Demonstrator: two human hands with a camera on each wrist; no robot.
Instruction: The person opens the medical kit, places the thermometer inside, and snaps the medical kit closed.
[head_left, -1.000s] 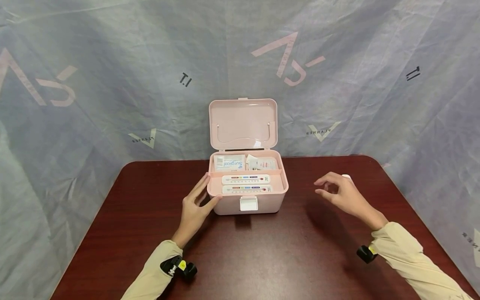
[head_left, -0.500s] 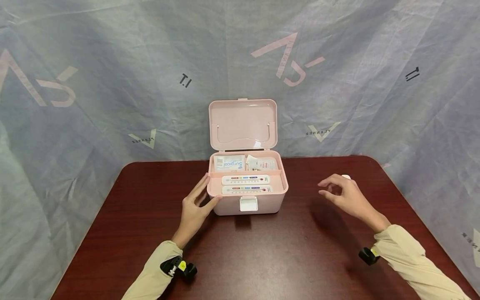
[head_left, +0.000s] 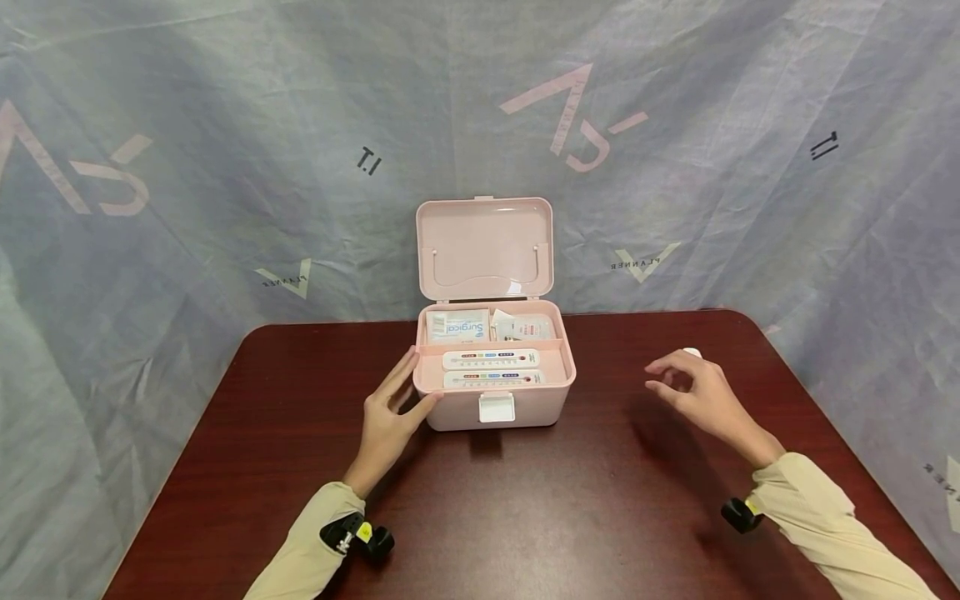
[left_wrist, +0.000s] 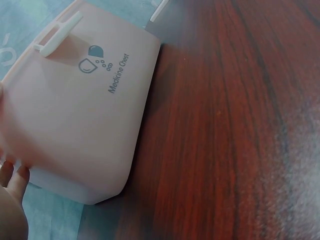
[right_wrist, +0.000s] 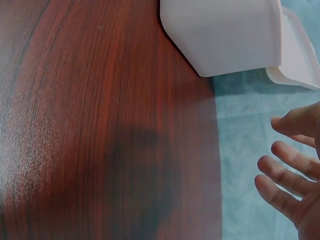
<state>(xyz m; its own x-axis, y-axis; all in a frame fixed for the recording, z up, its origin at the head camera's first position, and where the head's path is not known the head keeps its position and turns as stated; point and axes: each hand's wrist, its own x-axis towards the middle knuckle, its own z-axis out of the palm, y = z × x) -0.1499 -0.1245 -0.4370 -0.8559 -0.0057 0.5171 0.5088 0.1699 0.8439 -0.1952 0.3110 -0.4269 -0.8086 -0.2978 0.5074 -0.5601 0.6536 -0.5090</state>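
A pink medicine chest [head_left: 491, 408] stands on the table, its lid [head_left: 485, 250] raised at the back. Two white thermometer strips [head_left: 491, 359] lie in its front tray; a packet marked Surgical [head_left: 457, 326] and small white sachets [head_left: 523, 326] fill the rear compartments. My left hand [head_left: 386, 429] touches the chest's front left corner, fingers extended along the side and thumb at the front rim. My right hand [head_left: 697, 396] hovers to the right of the chest, fingers loosely bent, holding nothing. Behind it peeks a small white object [head_left: 692, 352], mostly hidden by the hand.
The dark red wooden table [head_left: 525, 517] has rounded far corners. A grey printed cloth [head_left: 480, 108] hangs behind it and along both sides. A white latch [head_left: 497, 408] hangs at the front of the chest.
My right hand has drifted slightly to the right, away from the chest. The left hand and the chest have stayed in place.
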